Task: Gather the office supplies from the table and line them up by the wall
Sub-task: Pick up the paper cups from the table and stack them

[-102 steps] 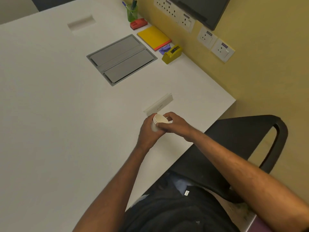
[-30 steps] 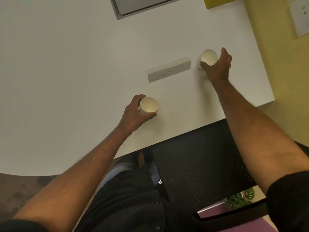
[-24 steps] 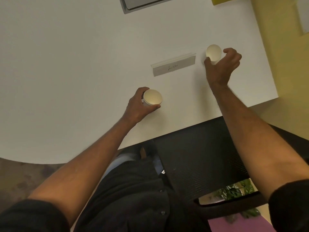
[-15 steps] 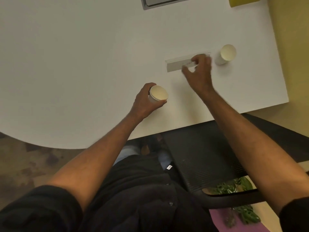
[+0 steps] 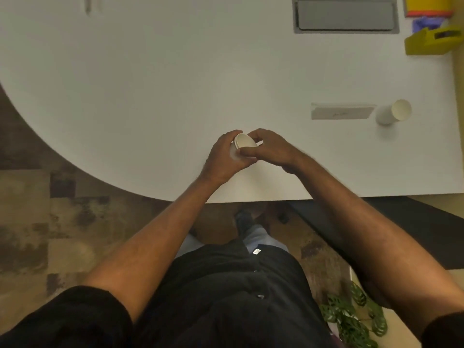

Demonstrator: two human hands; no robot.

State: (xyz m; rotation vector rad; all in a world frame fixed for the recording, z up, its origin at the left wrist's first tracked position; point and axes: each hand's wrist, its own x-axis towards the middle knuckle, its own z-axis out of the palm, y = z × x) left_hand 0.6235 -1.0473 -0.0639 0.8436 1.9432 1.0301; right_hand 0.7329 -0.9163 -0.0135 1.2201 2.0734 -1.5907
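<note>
Both hands around stacked paper cups [image 5: 244, 144] above the near desk [image 5: 150, 96] edge, left hand [image 5: 223, 159] wrapping the side, right hand [image 5: 272, 149] fingers pinching the rim; lone cup [image 5: 391, 113] beside a name card [image 5: 341, 113]; tape dispenser [image 5: 431, 41] by the wall.

White paper cups [image 5: 244, 145] stacked, held above table edge; lone cup [image 5: 393, 113] upright near wall.

My left hand [image 5: 221, 159] wraps around a stack of paper cups [image 5: 242, 146] above the white table [image 5: 150, 96], and my right hand [image 5: 271, 149] pinches the top cup's rim. Off to the right, a single cup [image 5: 393, 113] stands just beside a folded name card [image 5: 341, 112]. A yellow tape dispenser [image 5: 430, 41] sits near the wall.
</note>
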